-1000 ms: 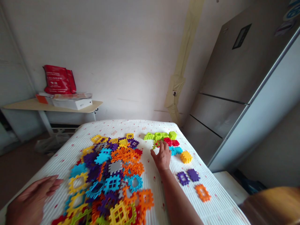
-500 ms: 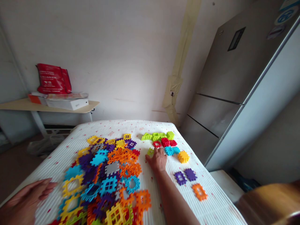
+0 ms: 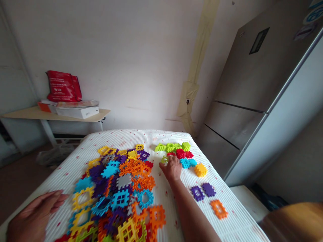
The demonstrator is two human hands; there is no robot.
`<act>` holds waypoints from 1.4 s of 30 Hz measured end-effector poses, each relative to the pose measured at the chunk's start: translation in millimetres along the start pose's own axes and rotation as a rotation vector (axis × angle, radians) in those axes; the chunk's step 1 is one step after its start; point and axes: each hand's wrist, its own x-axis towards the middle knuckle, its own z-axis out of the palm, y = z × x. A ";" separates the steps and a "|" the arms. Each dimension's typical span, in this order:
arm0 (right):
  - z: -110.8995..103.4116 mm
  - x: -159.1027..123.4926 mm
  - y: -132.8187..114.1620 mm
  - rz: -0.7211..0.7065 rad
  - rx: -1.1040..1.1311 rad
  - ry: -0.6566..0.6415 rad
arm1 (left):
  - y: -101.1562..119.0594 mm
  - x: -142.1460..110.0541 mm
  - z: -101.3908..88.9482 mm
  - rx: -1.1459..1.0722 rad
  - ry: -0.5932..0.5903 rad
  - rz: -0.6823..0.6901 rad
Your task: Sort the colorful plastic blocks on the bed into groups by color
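Observation:
My right hand [image 3: 172,169] reaches across the white ribbed table cover [image 3: 126,136], fingers closed on a lime green interlocking tile [image 3: 164,159]. Just beyond it lie a row of lime green tiles [image 3: 172,147], red tiles [image 3: 182,154], light blue tiles [image 3: 187,162] and a yellow tile [image 3: 200,169]. My left hand [image 3: 35,215] lies flat and open on the near left edge of the cover, beside a big mixed pile of coloured tiles [image 3: 118,188].
Two purple tiles [image 3: 202,191] and an orange tile [image 3: 218,208] lie near the right edge. A tall steel fridge [image 3: 254,97] stands at the right. A side table [image 3: 52,116] at the back left carries boxes and a red bag [image 3: 63,86].
My right hand drew back from the red tiles with a lime green tile, then shifted it slightly away again. The left hand has stayed on the cover's edge.

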 end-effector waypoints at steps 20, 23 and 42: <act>12.2 89.4 -38.3 0.018 -0.073 -0.149 | 5.1 -5.8 0.4 -0.074 0.022 -0.173; 12.3 90.4 -39.7 0.024 -0.061 -0.148 | 13.8 -11.2 1.8 -0.047 0.016 -0.149; 17.6 90.9 -46.8 0.037 -0.083 -0.165 | 20.0 -14.9 4.1 0.016 0.014 -0.119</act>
